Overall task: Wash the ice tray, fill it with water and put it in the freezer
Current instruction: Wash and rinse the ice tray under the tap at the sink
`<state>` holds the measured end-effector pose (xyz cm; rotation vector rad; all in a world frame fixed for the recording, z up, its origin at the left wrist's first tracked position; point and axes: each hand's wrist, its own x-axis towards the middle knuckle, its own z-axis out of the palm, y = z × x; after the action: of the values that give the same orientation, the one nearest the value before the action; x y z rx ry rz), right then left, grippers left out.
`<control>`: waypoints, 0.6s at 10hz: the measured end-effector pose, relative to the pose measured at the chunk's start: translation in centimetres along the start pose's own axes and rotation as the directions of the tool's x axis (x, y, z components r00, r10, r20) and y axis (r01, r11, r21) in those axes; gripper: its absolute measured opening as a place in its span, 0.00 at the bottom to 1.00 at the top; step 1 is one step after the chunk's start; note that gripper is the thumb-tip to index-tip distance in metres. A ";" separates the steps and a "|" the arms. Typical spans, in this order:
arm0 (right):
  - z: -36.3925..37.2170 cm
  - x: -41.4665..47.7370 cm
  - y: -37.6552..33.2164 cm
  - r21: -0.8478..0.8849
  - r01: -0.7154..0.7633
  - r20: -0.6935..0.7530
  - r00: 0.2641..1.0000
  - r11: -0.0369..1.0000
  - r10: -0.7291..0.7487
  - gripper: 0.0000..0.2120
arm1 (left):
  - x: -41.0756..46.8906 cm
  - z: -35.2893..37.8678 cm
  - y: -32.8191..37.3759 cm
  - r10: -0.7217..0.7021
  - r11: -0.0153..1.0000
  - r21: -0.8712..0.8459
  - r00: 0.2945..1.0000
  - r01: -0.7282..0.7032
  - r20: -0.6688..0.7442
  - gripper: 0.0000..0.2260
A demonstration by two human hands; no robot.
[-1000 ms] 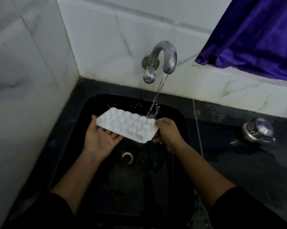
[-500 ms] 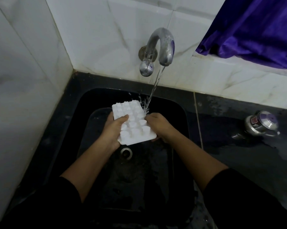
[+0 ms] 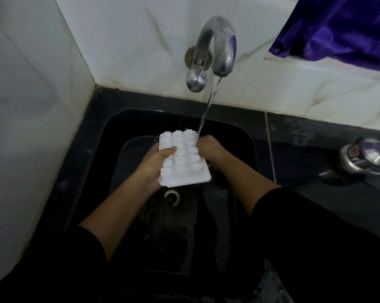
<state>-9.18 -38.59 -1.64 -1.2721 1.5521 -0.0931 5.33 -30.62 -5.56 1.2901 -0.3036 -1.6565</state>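
White ice tray (image 3: 183, 159) held underside-up over black sink (image 3: 101, 136), under tap (image 3: 217, 44) stream. Left hand (image 3: 155, 166) grips its left edge, thumb on top; right hand (image 3: 210, 149) clasps right edge.

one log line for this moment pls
stage: rinsing | ice tray underside up | left hand, right hand gripping | tap running | over sink

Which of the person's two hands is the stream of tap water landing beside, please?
The right hand, gripping the white plastic ice tray at its right edge under the stream; the left hand holds the opposite edge, away from the water.
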 end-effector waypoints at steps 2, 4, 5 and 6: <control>1.9 -1.0 0.4 0.037 -0.060 0.154 0.987 0.997 0.054 0.18 | 2.0 -1.7 2.0 -0.038 0.999 0.015 0.990 0.040 -0.134 0.06; 0.2 3.1 0.1 0.120 -0.065 -0.014 0.998 0.991 0.067 0.14 | 1.4 0.6 1.1 -0.063 0.986 0.151 0.997 0.068 -0.039 0.04; 1.2 2.2 1.0 0.111 -0.063 0.059 0.997 0.992 0.057 0.15 | 1.6 0.1 1.8 -0.053 0.992 0.111 0.993 0.064 -0.101 0.03; 2.1 -0.1 1.7 0.097 -0.097 0.183 0.980 0.991 0.078 0.18 | 2.5 -1.6 2.3 -0.068 0.993 0.084 0.990 0.079 -0.123 0.02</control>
<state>-8.69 -36.74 -3.53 -1.0975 1.4274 -0.0043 8.02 -33.22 -6.11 1.4769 -0.2621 -1.6348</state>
